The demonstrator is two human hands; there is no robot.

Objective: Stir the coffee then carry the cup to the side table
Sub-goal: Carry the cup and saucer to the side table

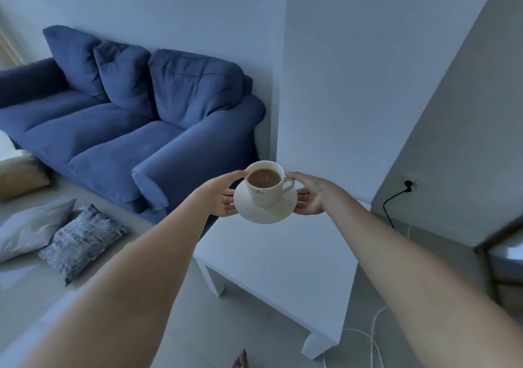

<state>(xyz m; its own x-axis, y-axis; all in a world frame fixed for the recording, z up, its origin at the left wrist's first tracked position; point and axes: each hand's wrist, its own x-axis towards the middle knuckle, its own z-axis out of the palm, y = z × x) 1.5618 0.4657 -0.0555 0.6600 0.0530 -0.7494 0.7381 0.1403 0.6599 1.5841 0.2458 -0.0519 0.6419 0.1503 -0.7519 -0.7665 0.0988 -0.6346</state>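
A white cup (265, 189) full of light brown coffee stands on a white saucer (266, 212), its handle pointing right. Both are held in the air over the far end of a white side table (271, 257). My left hand (226, 195) grips the saucer's left edge, thumb reaching up to the cup's rim. My right hand (310, 195) holds the saucer's right edge, fingers underneath and thumb near the handle. No spoon is visible.
A blue sofa (127, 118) stands left of the table, against the white wall. Two cushions (70, 237) lie on the floor at the left. A black plug and cord (396, 198) hang at the right wall; white cables (370, 336) trail on the floor by the table's leg.
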